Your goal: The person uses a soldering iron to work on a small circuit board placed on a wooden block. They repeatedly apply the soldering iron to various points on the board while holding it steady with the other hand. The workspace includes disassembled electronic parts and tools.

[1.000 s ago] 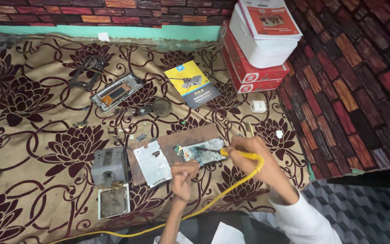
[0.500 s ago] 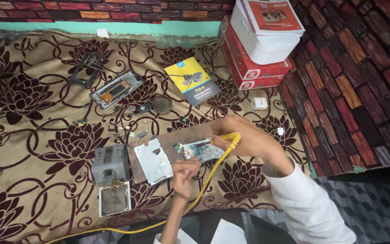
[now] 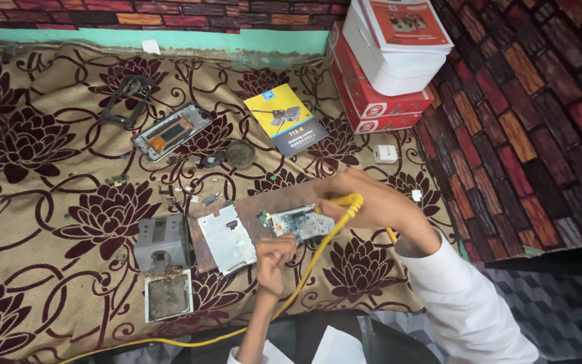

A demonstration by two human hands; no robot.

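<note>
My right hand (image 3: 365, 202) grips a yellow-handled soldering iron (image 3: 345, 205) whose tip points down at a small circuit board (image 3: 298, 222). The board lies on a brown work plate (image 3: 284, 202). My left hand (image 3: 274, 259) is closed just below the board, fingers pinched together; whether it holds something thin I cannot tell. A white phone back panel (image 3: 227, 236) rests on the plate to the left of that hand. The iron's yellow cord (image 3: 298, 290) runs down past my left wrist.
A grey metal stand (image 3: 162, 243) and a square tray of dirty sponge (image 3: 168, 296) sit left of the plate. A phone frame (image 3: 170, 131), a round tin (image 3: 240, 154) and a yellow-blue booklet (image 3: 285, 121) lie farther back. Red and white boxes (image 3: 385, 61) are stacked at the back right.
The view has shifted so the boxes sit higher. My right hand with the iron has moved up and right over the board; my left hand stays under it.
</note>
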